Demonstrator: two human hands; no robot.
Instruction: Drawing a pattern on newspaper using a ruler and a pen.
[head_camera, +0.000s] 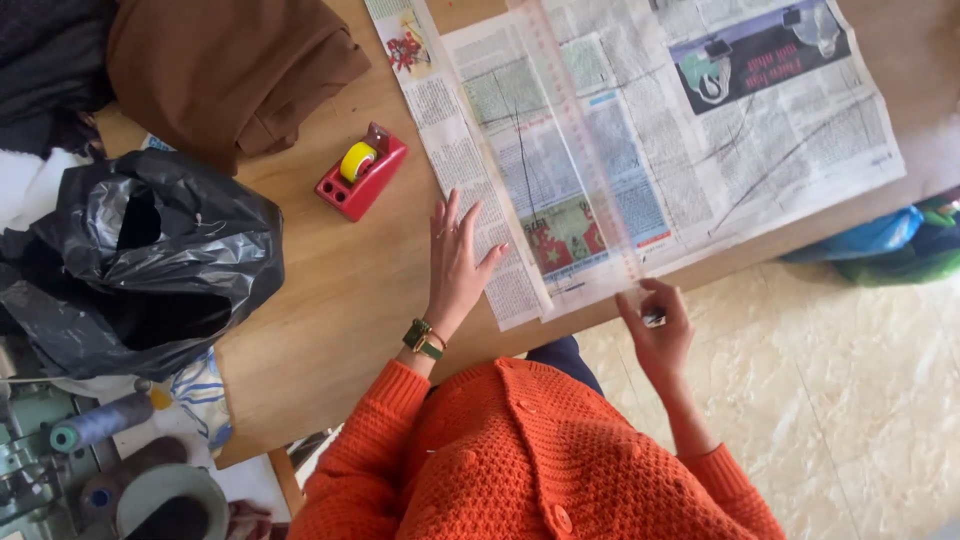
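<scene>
On the newspaper, left hand presses flat; right hand pinches ruler.

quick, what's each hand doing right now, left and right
Left hand: open, fingers spread, flat on the newspaper.
Right hand: closed on the near end of the clear ruler and a small object I cannot identify.

1. The table is smooth, matt brown wood.
2. The newspaper is thin matt paper, creased.
3. The ruler is clear plastic with a faint sheen.
4. The tape dispenser is glossy red plastic.
5. The bag is crinkled, shiny black plastic film.
6. The folded cloth is soft, matt brown.
7. The cardigan is coarse orange knit.
8. The floor is polished pale stone tile.
</scene>
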